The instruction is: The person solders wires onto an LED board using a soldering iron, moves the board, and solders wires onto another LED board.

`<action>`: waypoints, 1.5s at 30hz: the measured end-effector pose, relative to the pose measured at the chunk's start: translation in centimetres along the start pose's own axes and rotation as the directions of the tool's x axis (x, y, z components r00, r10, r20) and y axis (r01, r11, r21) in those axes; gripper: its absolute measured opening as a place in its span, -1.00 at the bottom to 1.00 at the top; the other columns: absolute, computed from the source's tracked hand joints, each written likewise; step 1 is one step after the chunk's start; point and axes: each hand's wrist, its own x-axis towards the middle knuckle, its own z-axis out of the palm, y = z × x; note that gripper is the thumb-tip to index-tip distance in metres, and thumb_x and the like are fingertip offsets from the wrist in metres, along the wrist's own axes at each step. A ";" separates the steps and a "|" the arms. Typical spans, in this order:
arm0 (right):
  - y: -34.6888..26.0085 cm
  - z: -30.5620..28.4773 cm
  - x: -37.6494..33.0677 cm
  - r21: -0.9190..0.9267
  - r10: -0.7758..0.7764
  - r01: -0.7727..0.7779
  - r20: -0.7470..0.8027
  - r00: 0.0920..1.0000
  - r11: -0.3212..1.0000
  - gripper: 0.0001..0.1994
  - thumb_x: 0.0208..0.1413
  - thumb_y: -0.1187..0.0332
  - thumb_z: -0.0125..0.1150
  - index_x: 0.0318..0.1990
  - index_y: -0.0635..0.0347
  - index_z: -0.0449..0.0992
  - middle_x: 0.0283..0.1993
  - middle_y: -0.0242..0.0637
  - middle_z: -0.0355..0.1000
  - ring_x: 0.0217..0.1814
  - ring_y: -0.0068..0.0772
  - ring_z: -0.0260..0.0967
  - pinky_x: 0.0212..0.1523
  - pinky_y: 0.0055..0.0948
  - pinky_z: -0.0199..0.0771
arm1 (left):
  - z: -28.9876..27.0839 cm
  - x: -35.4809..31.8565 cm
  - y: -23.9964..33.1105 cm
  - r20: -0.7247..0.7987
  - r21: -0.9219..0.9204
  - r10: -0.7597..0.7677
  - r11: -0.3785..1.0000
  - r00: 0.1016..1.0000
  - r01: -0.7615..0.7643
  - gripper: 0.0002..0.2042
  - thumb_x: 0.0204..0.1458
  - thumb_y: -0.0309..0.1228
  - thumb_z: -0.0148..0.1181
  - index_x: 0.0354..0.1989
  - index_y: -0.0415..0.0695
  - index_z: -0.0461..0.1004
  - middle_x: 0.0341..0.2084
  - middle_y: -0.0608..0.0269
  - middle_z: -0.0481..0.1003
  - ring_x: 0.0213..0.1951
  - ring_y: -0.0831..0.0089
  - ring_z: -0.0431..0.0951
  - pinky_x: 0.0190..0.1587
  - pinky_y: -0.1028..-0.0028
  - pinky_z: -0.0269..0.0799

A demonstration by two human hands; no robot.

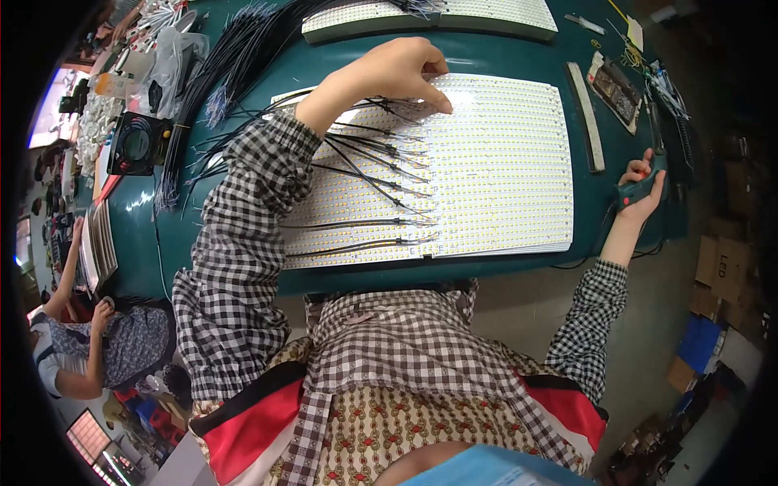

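Note:
A stack of white LED circuit boards point(502, 162), dotted with rows of small yellow chips, lies in front of me. Black wire leads point(361, 155) run across its left half, their thin stripped ends reaching the seam down the middle. My left hand point(405, 69) hovers above the upper middle of the boards, near the topmost wire ends. Its thumb and fingers are bent but apart, with nothing visible between them. Off to the right, at the table's edge, my right hand point(644, 188) is wrapped round the dark green handle of a soldering gun point(634, 193) with a red button.
More LED boards point(486, 20) lie at the far side of the green table point(235, 154). Bundled black wires point(243, 57) and a small fan point(139, 144) are at left. A pale bar point(585, 117) and a shallow tray point(614, 91) lie right. Another person point(105, 340) sits at far left.

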 end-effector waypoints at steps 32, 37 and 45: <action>0.2 0.6 -0.1 0.023 0.015 -0.015 -0.034 0.999 1.000 -0.48 0.15 0.23 0.21 0.18 0.34 0.28 -0.27 -0.36 0.33 -0.11 -0.48 0.32 -0.24 -0.55 0.52 | -1.7 1.8 -1.6 0.161 -0.301 -0.090 0.944 0.983 0.136 -0.62 -0.12 -0.30 0.39 -0.19 -0.29 0.48 -0.32 0.14 0.56 -0.32 0.46 0.53 -0.28 0.50 0.42; 0.0 0.7 -0.4 -0.006 -0.011 0.010 -0.046 0.999 1.000 -0.48 0.14 0.24 0.22 0.18 0.34 0.28 -0.27 -0.36 0.33 -0.12 -0.49 0.32 -0.25 -0.57 0.52 | -2.5 1.4 0.8 0.181 -0.199 -0.134 0.965 0.974 0.169 -0.66 -0.17 -0.33 0.44 -0.34 -0.30 0.47 -0.48 0.23 0.55 -0.43 0.46 0.52 -0.33 0.50 0.43; 0.1 0.5 -0.1 -0.007 -0.014 0.014 -0.058 0.998 1.000 -0.49 0.13 0.26 0.22 0.16 0.37 0.29 -0.26 -0.34 0.32 -0.13 -0.50 0.31 -0.25 -0.59 0.50 | -3.3 0.9 1.7 0.127 -0.225 -0.122 0.963 0.984 0.148 -0.65 -0.15 -0.33 0.42 -0.29 -0.29 0.45 -0.44 0.21 0.53 -0.38 0.47 0.51 -0.33 0.50 0.43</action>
